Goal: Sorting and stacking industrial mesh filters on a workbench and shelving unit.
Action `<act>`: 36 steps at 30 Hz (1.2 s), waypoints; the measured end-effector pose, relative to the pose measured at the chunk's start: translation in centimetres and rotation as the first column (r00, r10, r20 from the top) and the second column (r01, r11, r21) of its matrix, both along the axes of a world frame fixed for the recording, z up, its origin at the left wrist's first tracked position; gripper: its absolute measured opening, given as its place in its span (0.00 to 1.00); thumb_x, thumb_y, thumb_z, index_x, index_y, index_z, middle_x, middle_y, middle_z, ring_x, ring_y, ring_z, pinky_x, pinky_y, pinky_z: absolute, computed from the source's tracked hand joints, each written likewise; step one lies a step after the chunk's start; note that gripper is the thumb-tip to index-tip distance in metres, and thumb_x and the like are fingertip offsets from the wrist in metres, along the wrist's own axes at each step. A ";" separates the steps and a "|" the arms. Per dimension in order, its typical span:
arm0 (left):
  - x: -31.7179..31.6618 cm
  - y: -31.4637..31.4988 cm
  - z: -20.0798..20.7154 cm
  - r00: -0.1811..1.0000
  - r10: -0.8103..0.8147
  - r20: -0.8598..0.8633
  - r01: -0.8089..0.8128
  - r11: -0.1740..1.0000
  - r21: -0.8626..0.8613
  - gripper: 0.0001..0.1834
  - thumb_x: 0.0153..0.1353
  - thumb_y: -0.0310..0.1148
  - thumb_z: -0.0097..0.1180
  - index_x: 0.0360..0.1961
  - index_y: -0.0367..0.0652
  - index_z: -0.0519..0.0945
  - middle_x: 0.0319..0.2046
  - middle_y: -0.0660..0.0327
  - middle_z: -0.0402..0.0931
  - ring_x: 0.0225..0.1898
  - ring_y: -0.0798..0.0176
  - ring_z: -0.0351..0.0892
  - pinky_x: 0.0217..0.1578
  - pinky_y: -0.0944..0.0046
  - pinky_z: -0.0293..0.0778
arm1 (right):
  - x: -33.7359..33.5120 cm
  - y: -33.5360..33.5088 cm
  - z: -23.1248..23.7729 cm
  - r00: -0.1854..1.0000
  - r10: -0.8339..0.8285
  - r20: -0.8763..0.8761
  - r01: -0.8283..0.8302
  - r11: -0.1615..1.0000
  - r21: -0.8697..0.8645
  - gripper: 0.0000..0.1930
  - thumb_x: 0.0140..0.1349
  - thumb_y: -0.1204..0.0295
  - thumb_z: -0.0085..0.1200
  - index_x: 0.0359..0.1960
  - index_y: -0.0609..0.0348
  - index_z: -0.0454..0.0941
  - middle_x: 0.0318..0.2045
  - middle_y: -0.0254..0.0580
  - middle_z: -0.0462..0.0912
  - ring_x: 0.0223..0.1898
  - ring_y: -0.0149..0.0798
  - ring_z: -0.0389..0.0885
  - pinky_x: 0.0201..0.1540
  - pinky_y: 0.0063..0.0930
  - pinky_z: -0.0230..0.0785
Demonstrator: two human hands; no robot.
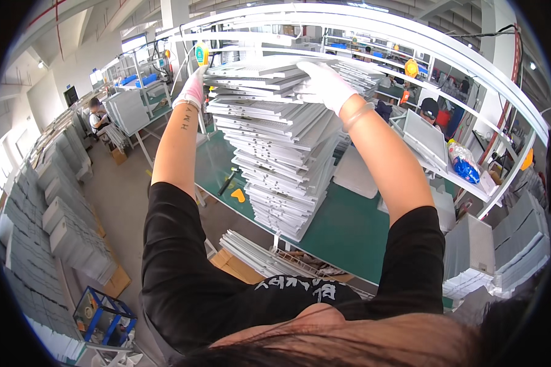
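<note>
A tall, uneven stack of white flat panels (281, 159) with perforated faces stands on a green-topped table (355, 226) in front of me. Along the left edge of the topmost panel (257, 66), my left hand (193, 90) in a thin white glove lies with its fingers stretched away from me; the fingertips are partly hidden. My right hand (326, 87), gloved too, rests against the right side of that panel, thumb apart from the fingers. Neither hand is visibly wrapped around a panel.
Left of the stack, a black-handled tool (228, 181) and an orange heart-shaped piece (238, 195) lie on the table. More panels (260, 254) sit below its front edge. A white frame rail (373, 18) arches overhead. Panel stacks (79, 241) line the left; a person (98, 116) sits farther off.
</note>
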State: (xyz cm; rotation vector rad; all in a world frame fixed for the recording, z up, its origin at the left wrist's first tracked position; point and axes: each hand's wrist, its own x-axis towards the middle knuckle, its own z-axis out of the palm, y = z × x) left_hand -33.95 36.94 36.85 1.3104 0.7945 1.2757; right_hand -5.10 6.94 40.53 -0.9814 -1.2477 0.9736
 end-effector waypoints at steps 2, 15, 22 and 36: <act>-1.4 -0.2 0.5 0.999 0.031 -0.011 -0.030 0.999 0.022 0.22 0.58 0.58 0.51 0.32 0.50 0.77 0.51 0.48 0.69 0.49 0.54 0.68 0.49 0.54 0.64 | -0.8 -0.3 0.2 0.999 0.008 0.034 -0.009 1.000 0.027 0.23 0.67 0.62 0.52 0.59 0.56 0.64 0.44 0.52 0.72 0.47 0.48 0.80 0.46 0.41 0.79; 0.5 -3.9 1.6 0.992 0.026 0.124 -0.019 0.998 -0.058 0.18 0.62 0.48 0.53 0.47 0.52 0.75 0.46 0.57 0.76 0.47 0.57 0.75 0.54 0.57 0.69 | 1.4 -0.5 -0.5 0.999 -0.001 0.045 -0.003 0.997 0.079 0.26 0.63 0.62 0.55 0.55 0.61 0.60 0.49 0.52 0.71 0.47 0.51 0.79 0.46 0.46 0.77; 3.1 -8.3 2.6 0.941 -0.101 0.323 0.148 0.981 -0.125 0.26 0.60 0.48 0.56 0.57 0.51 0.70 0.55 0.56 0.70 0.57 0.55 0.67 0.58 0.53 0.69 | 1.2 -1.3 -0.6 0.998 -0.057 0.001 0.056 0.998 0.040 0.26 0.62 0.61 0.56 0.55 0.63 0.62 0.49 0.51 0.71 0.45 0.49 0.79 0.46 0.43 0.77; 4.4 -12.1 2.3 0.931 -0.074 0.358 0.141 0.976 -0.164 0.21 0.59 0.42 0.58 0.51 0.44 0.73 0.48 0.51 0.74 0.50 0.46 0.74 0.44 0.39 0.78 | -1.2 -1.6 -0.9 1.000 -0.001 0.002 0.001 0.999 0.035 0.17 0.67 0.62 0.50 0.53 0.54 0.67 0.42 0.41 0.71 0.44 0.41 0.79 0.43 0.36 0.78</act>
